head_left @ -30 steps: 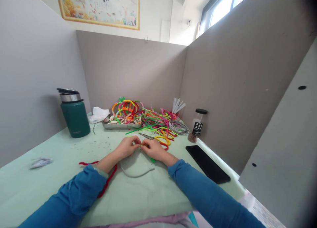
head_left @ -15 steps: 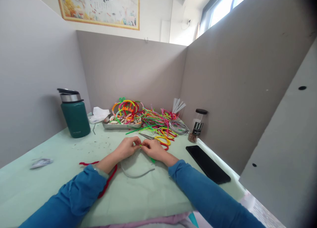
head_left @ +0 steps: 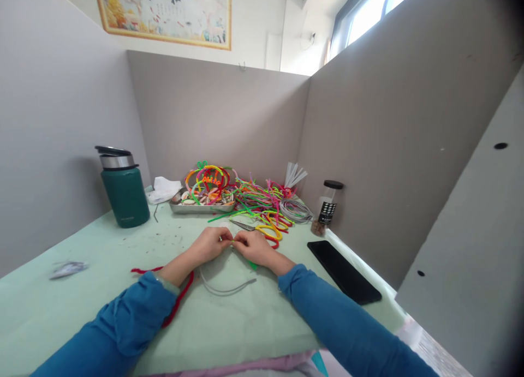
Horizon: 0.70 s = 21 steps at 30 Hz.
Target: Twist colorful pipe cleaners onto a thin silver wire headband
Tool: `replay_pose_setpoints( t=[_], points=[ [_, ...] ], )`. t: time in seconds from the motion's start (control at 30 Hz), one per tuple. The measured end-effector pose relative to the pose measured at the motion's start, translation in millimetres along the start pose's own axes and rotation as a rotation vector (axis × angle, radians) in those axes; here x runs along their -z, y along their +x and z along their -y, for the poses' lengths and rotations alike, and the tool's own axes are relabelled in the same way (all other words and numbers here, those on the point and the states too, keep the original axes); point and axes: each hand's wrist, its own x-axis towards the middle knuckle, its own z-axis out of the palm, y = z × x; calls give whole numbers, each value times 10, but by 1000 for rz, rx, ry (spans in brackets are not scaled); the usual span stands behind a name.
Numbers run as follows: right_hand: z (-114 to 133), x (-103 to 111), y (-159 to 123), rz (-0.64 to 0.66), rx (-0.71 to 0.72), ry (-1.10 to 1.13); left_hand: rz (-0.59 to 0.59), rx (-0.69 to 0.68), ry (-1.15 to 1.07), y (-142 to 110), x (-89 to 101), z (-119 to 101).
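Note:
Close together over the middle of the table, my left hand [head_left: 210, 243] and my right hand [head_left: 256, 247] pinch a green pipe cleaner [head_left: 252, 265] between thumbs and fingertips. Only a bit of it shows at the fingertips, and one end sticks out below my right hand. A curved grey wire or cord [head_left: 225, 294] lies on the table just below my hands. Under my left forearm runs a red pipe cleaner [head_left: 184, 295], partly hidden by the sleeve. Scissors [head_left: 268, 234] with yellow handles lie just beyond my right hand, amid loose pipe cleaners.
At the back stands a metal tray [head_left: 202, 208] with small pieces and colourful fuzzy loops, beside heaped pipe cleaners [head_left: 262, 197] and coiled grey wire [head_left: 297, 210]. A green bottle [head_left: 126, 197] is left; a black-lidded jar [head_left: 326, 208] and black phone [head_left: 344, 270] are right. Partitions enclose the table.
My fingertips have shifted very slightly around the green pipe cleaner, and less of it shows between them. Everything else looks the same.

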Motion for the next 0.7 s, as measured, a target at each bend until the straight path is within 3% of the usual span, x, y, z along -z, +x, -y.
replay_pose_setpoints(
  t=[0.7],
  points=[
    [28,28,0,7,-15,-2,25,-63,143,43,-18,113]
  ],
)
